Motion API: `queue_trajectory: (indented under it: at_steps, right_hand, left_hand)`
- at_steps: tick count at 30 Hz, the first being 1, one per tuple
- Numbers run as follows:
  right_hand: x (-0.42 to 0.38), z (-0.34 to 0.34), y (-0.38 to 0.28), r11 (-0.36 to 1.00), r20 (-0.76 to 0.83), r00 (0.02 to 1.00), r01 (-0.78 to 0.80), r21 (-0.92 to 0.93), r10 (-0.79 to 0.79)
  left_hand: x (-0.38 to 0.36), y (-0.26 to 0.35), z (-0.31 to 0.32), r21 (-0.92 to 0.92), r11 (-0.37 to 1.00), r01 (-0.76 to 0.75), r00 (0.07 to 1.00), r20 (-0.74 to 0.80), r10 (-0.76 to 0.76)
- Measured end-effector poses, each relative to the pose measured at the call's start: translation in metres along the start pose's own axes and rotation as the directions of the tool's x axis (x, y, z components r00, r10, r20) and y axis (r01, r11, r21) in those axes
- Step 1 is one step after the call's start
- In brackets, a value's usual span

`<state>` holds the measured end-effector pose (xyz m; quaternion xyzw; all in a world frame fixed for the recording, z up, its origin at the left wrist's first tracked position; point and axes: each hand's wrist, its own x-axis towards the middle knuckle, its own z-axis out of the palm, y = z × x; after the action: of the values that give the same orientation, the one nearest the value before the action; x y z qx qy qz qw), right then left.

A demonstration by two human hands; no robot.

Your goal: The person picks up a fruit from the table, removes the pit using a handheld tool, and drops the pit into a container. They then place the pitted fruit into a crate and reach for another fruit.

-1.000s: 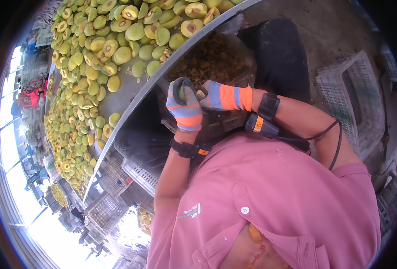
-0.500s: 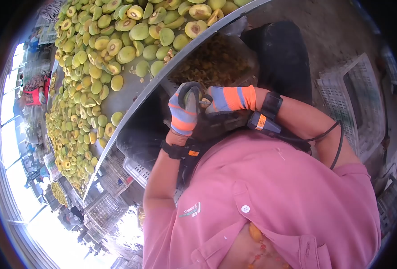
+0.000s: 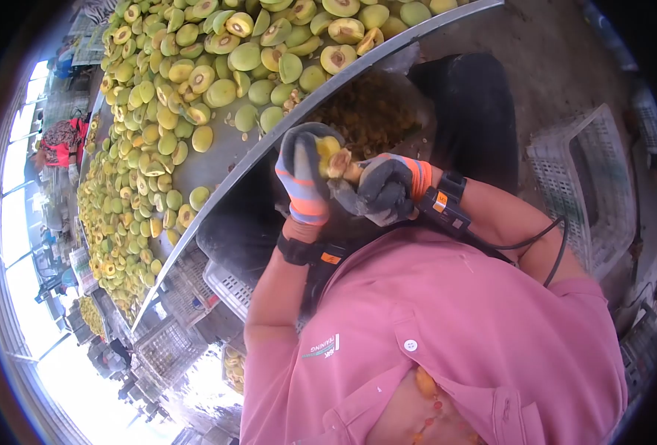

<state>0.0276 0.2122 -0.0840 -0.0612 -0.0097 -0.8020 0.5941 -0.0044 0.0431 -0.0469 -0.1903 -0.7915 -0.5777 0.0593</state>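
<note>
My left hand (image 3: 302, 167), in a grey and orange striped glove, is closed around a yellow stone fruit (image 3: 329, 145), with its cut flesh facing my other hand. At the fruit's lower edge a brownish pit-like piece (image 3: 339, 163) shows between both hands. My right hand (image 3: 385, 189), gloved the same way, is curled into a fist close beside it. What it grips is mostly covered by the fingers, and I cannot tell its kind. Both hands are above my lap, just short of the metal table edge (image 3: 299, 111).
Many halved green-yellow stone fruits (image 3: 221, 93) lie on the metal table. Below its edge is a heap of brownish scraps (image 3: 373, 104). A white plastic crate (image 3: 595, 185) stands at the right, more crates (image 3: 169, 348) at lower left. A person in red (image 3: 61, 144) is beyond the table.
My right hand has turned from showing its striped back to a curled fist. The yellow fruit and the brownish piece have come into sight between my hands.
</note>
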Motion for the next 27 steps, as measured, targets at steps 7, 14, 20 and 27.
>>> queue_trajectory:
  at_steps: [7,14,20,27]
  right_hand:
    - [0.025,-0.053,-0.017,0.748,-0.692,0.454,-0.079,-0.659,-0.561]
    - [0.032,-0.040,-0.013,0.853,-0.725,0.459,0.180,-0.490,-0.513]
    - [0.037,-0.035,-0.013,0.815,-0.723,0.450,0.018,-0.579,-0.524]
    - [0.038,-0.048,-0.010,0.795,-0.741,0.441,-0.095,-0.599,-0.506]
  left_hand:
    - [-0.021,-0.026,-0.043,-0.478,0.819,0.318,0.874,-0.187,-0.449]
    - [-0.072,0.012,-0.153,0.327,0.907,0.266,0.804,-0.594,-0.022]
    - [-0.083,0.011,-0.210,0.872,-0.005,0.489,0.870,-0.487,0.078]
    - [0.069,-0.082,-0.193,0.801,0.339,0.493,0.855,-0.373,-0.361]
